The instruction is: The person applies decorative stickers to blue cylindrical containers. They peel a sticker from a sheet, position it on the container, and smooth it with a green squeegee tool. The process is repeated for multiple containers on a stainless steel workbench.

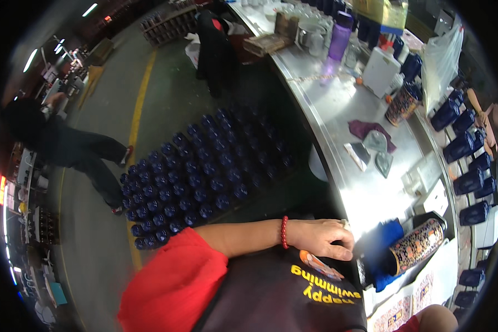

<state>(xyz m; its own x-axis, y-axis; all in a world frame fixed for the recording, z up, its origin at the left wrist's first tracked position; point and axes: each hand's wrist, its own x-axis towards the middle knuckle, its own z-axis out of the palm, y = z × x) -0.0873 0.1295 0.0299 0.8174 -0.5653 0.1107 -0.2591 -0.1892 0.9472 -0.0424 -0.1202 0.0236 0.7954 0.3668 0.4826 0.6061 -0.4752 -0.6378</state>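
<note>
My left hand [323,238] lies palm down by the near edge of the metal bench [321,110], fingers bent together; their undersides are hidden. A red bead bracelet [284,232] is on this wrist, and something small and pale [345,224] shows at the fingers. Nearest to the hand on the bench are a blue cloth-like item [384,246], partly blurred, and a tumbler with a colourful speckled pattern [420,243] lying on its side. Of my right arm only a red sleeve and bare skin [438,319] show at the lower edge; the right hand is out of view.
Printed sheets [395,315] lie at the bench's near end. Farther along are a purple cloth [365,130], a purple bottle [340,36] and another patterned tumbler [404,103]. Dark blue cups [470,181] line the right side. Many blue cups [188,180] stand left on the floor; a person [72,146] walks beyond.
</note>
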